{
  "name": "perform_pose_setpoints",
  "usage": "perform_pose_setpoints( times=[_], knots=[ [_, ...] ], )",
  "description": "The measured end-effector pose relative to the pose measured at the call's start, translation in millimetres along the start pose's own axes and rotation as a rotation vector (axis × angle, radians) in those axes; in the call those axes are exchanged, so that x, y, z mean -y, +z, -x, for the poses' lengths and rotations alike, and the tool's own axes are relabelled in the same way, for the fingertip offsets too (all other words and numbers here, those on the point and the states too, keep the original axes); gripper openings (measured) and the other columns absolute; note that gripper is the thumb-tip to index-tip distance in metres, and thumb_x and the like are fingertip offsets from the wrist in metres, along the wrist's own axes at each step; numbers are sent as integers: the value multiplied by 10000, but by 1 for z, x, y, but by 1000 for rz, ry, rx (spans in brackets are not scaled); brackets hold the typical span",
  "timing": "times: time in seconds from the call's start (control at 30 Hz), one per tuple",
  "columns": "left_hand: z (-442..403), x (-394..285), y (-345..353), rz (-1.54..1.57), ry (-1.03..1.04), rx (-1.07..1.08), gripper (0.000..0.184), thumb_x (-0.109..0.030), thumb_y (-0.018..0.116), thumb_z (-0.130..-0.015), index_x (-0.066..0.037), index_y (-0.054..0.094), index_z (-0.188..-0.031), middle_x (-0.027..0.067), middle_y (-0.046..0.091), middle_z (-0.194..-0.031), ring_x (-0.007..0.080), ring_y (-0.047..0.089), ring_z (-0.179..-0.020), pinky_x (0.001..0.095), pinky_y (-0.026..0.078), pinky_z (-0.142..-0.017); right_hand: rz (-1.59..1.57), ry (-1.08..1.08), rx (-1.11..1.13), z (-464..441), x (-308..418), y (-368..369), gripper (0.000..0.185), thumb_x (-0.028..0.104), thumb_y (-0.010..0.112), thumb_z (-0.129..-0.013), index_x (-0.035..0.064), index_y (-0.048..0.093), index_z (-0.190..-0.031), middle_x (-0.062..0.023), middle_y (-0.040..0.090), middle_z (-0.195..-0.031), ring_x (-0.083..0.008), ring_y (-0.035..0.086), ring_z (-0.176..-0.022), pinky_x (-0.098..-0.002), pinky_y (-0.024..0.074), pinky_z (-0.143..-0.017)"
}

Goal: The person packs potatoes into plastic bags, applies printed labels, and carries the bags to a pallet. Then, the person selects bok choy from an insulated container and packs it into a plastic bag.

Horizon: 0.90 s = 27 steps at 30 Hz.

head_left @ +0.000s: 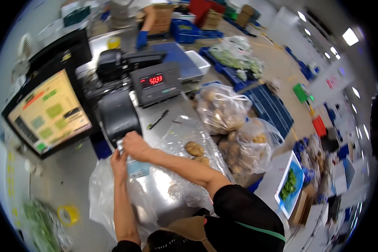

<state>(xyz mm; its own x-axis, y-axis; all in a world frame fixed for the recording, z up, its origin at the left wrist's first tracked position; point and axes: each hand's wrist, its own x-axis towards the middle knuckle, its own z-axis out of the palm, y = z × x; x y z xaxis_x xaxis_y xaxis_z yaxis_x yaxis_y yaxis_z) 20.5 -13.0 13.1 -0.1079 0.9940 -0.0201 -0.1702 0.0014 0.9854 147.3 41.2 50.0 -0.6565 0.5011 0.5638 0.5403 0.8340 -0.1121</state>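
My left hand (119,163) and my right hand (136,146) meet at the front of a black label printer (118,113). Fingers of both hands are pinched around a small white label (120,146) at the printer's mouth. Below them, a clear plastic bag (103,191) lies over the steel table's edge by my left forearm. Two potatoes (194,148) rest on clear plastic film (178,180) near my right forearm. Behind the printer, a scale display (155,80) shows red digits.
A touchscreen monitor (50,111) stands left. Bags of potatoes (222,107) sit beyond the table's right edge, near a white box of greens (289,185). Yellow tape (68,215) lies lower left. Another person's blue-gloved hand (142,39) is at the far end.
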Motion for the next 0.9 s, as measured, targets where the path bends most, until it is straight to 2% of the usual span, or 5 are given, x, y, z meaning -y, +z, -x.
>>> perform_pose_setpoints(
  times=[0.43, 0.5, 0.53, 0.73, 0.9],
  knots=[
    [15, 16, -5, 295, -266, 42, 241, 18, 557, -827, 30, 530, -1066, 94, 625, -961, 153, 600, -830, 271, 474, -774, -238, 573, -521, 43, -41, -67, 99, 120, 611, -750, 24, 589, -759, -128, 587, -744, -260, 566, -682, -363, 445, -627],
    [19, 17, -11, 277, -307, 52, 236, 16, 567, -820, 33, 533, -1053, 93, 625, -963, 152, 600, -834, 273, 474, -782, -56, 809, -546, 89, -75, -103, 125, 138, 609, -783, 14, 594, -794, -134, 585, -745, -263, 569, -671, -363, 456, -610],
    [23, 18, -14, 269, -328, 53, 233, 14, 573, -817, 34, 535, -1046, 92, 625, -964, 152, 600, -836, 274, 473, -786, 213, 641, -667, 125, -107, -108, 113, 121, 613, -776, 13, 594, -799, -133, 590, -758, -274, 570, -675, -359, 459, -612],
    [43, 7, -20, 237, -357, 18, 203, 2, 589, -813, 52, 556, -1007, 89, 632, -909, 137, 601, -783, 254, 474, -750, 1008, 942, -260, 287, -223, -213, 93, 110, 587, -655, 58, 572, -730, -102, 556, -773, -291, 519, -753, -438, 391, -666],
    [52, -1, -13, 285, -318, -21, 193, -9, 594, -813, 50, 561, -994, 83, 632, -894, 134, 594, -767, 257, 471, -744, 1171, 1174, 244, 335, -233, -165, 238, 142, 512, -741, 22, 628, -910, -151, 545, -978, -373, 495, -930, -489, 374, -817]
  ],
)
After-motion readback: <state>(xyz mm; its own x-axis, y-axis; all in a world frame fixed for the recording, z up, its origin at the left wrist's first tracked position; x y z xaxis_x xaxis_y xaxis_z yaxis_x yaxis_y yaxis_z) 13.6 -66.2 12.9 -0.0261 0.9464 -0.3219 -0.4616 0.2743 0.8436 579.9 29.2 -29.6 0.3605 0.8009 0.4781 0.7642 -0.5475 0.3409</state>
